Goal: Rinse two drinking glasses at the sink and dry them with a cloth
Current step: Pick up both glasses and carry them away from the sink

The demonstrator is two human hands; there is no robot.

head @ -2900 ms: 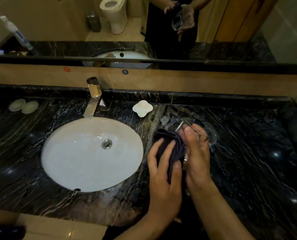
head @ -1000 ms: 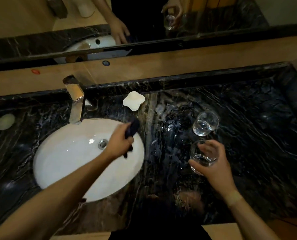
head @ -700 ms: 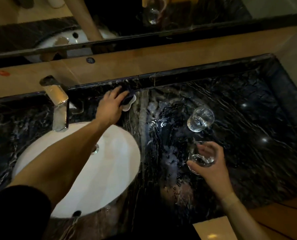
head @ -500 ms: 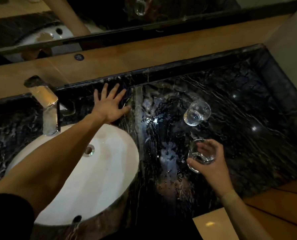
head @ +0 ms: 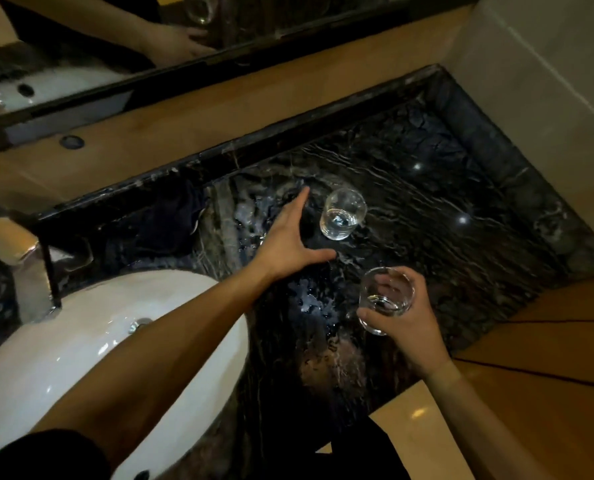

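Note:
My right hand (head: 408,327) grips a clear drinking glass (head: 385,297) above the dark marble counter (head: 444,216). A second clear glass (head: 342,213) stands upright on the counter further back. My left hand (head: 288,239) is open with fingers spread, just left of that standing glass and not touching it. The dark cloth (head: 171,220) lies crumpled on the counter by the back edge, between the tap and my left hand. The white oval sink (head: 91,344) is at the lower left, partly covered by my left forearm.
A chrome tap (head: 25,268) stands at the left behind the sink. A mirror (head: 115,46) runs along the back above a tan ledge. A pale wall closes off the counter's right end. The counter surface looks wet near the glasses.
My left hand carried the cloth to the back of the counter, let it go, then swung right toward the standing glass. The right hand kept holding its glass. The view tilted.

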